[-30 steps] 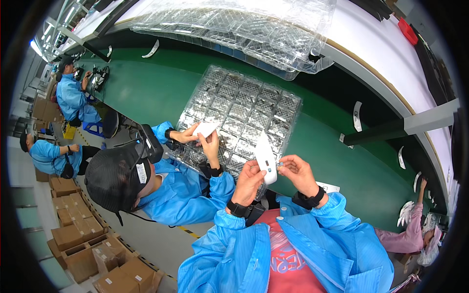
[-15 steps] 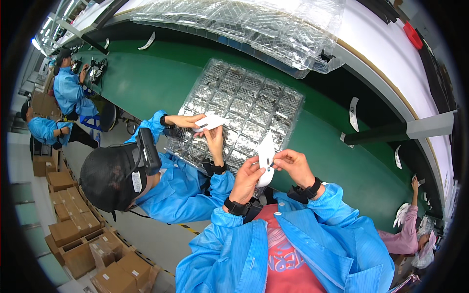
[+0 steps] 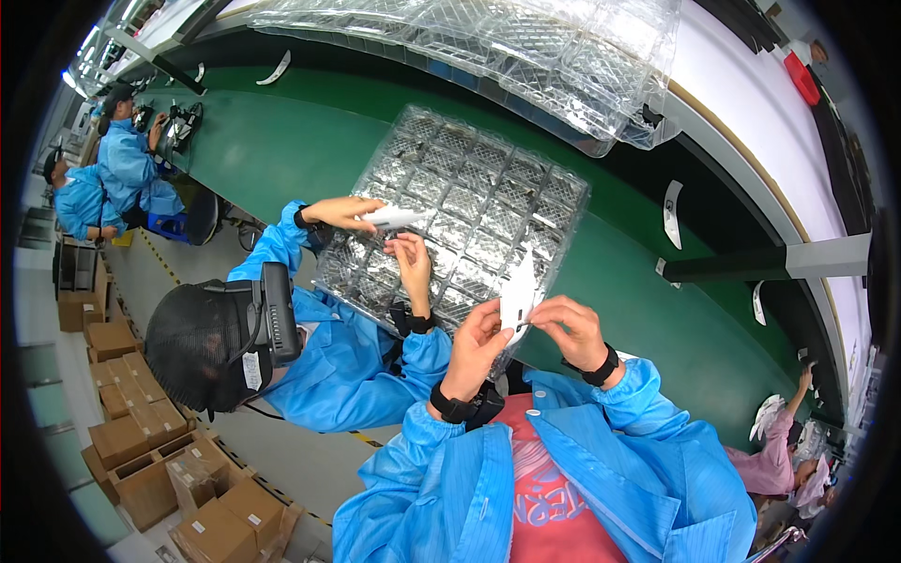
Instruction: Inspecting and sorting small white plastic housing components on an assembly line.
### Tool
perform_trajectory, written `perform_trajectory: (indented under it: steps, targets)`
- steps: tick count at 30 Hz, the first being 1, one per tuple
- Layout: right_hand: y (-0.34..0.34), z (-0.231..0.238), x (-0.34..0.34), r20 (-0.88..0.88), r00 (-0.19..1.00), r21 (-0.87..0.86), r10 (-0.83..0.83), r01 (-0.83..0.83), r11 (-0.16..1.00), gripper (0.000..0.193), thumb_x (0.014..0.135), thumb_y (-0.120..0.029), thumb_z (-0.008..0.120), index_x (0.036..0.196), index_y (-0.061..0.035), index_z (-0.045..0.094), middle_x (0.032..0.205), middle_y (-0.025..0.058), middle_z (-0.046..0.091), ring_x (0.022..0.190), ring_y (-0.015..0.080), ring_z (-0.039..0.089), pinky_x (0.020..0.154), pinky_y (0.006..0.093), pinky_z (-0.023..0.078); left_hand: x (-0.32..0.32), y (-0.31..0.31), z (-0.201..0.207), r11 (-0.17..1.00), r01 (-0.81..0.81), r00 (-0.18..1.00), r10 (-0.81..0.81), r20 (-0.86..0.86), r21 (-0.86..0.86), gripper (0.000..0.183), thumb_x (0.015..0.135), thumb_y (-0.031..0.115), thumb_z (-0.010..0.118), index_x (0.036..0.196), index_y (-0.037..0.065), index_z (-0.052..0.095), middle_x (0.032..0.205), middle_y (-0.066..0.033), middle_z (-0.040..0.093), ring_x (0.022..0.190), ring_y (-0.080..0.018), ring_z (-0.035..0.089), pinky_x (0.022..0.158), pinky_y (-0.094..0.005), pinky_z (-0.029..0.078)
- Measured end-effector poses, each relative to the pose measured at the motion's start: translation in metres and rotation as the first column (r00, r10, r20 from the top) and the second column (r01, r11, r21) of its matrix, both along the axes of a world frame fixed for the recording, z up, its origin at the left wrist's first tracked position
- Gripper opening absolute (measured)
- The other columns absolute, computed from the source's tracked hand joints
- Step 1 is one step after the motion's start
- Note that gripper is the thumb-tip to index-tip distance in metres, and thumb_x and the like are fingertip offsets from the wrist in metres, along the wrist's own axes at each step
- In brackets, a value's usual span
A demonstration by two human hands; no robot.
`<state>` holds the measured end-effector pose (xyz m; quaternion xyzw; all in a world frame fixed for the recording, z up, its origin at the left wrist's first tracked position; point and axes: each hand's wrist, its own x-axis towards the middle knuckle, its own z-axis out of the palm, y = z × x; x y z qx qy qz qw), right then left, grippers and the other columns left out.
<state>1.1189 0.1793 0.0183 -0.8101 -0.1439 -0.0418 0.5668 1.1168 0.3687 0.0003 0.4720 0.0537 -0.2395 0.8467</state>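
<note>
My left hand [image 3: 472, 352] grips a white, pointed, curved plastic part [image 3: 517, 286] with small dark slots, held above the near corner of a clear tray. Thumb and forefinger pinched, my right hand [image 3: 574, 330] meets the part's lower right edge. Something small and dark shows by those fingertips; what they pinch is too small to tell. The clear compartmented tray [image 3: 488, 202] lies on the green table, with shiny pieces in its cells. At my left, a co-worker's hand [image 3: 347, 214] holds a similar white part [image 3: 392, 218] over the tray, their other hand just below it.
Stacked clear trays [image 3: 563, 66] stand on the shelf along the table's far side. A dark and grey support bar [image 3: 779, 263] juts in at the right. The co-worker in a black cap [image 3: 211, 342] sits close on my left. Cardboard boxes [image 3: 145, 408] line the floor beyond.
The white part has turned in my left hand, its curved lower end no longer showing. My right fingertips have shifted slightly down along its edge. The co-worker's lower hand has drawn away from their part.
</note>
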Motion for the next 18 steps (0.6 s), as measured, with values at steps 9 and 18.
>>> perform_trajectory:
  steps: [9, 18]
  targets:
    - [0.003, 0.005, 0.002, 0.024, 1.0, -0.057, -0.019, 0.021, 0.998, 0.015, 0.076, 0.006, 0.065, 0.088, -0.0024, 0.066, 0.09, 0.0083, 0.064, 0.083, 0.0224, 0.064, 0.069, 0.0306, 0.052, 0.0, 0.0, -0.005, 0.999, 0.001, 1.0, -0.001, 0.009, 0.036, 0.044, 0.088, -0.001, 0.057, 0.129, -0.002, 0.041, 0.114, -0.0109, 0.058, 0.105, -0.0151, 0.055, 0.09, -0.0275, 0.044]
    - [0.007, 0.009, 0.006, -0.017, 0.999, -0.145, -0.032, 0.029, 0.989, 0.009, 0.08, 0.0, 0.064, 0.089, -0.0027, 0.065, 0.087, 0.0082, 0.062, 0.08, 0.0245, 0.063, 0.067, 0.032, 0.051, -0.002, 0.002, -0.013, 0.999, 0.018, 1.0, -0.017, -0.02, 0.05, 0.046, 0.088, -0.002, 0.055, 0.131, -0.003, 0.04, 0.114, -0.011, 0.058, 0.104, -0.0151, 0.056, 0.089, -0.0281, 0.045]
